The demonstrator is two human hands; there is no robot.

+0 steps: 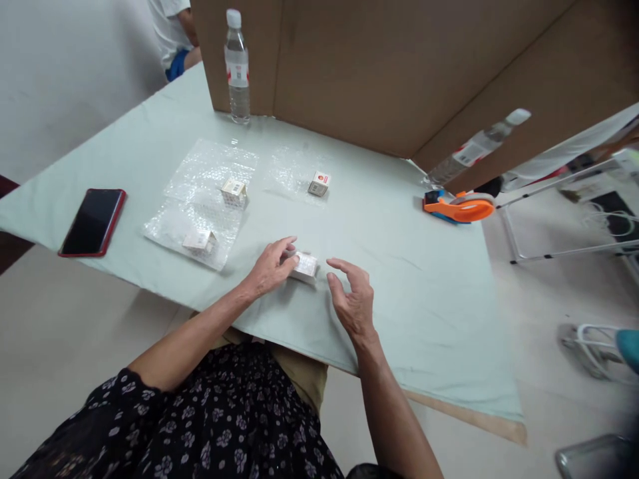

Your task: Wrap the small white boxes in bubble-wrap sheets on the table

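Observation:
My left hand [271,266] rests on the table with its fingers bent over the left end of a small box wrapped in bubble wrap [304,265]. Just to the right of that box, my right hand [352,297] hovers with fingers apart and curled, holding nothing. Two more small boxes [234,191] [200,241] sit on a sheet of bubble wrap [200,199] to the left. A further small box [319,183] lies on another bubble wrap sheet [292,169] farther back.
A pale green cloth covers the table [409,293]. A red-cased phone [93,221] lies at the left edge, an orange tape dispenser [459,207] at the right. Two water bottles [237,66] [474,150] stand by a cardboard wall [379,66]. Another person's sleeve [172,33] shows at the far corner.

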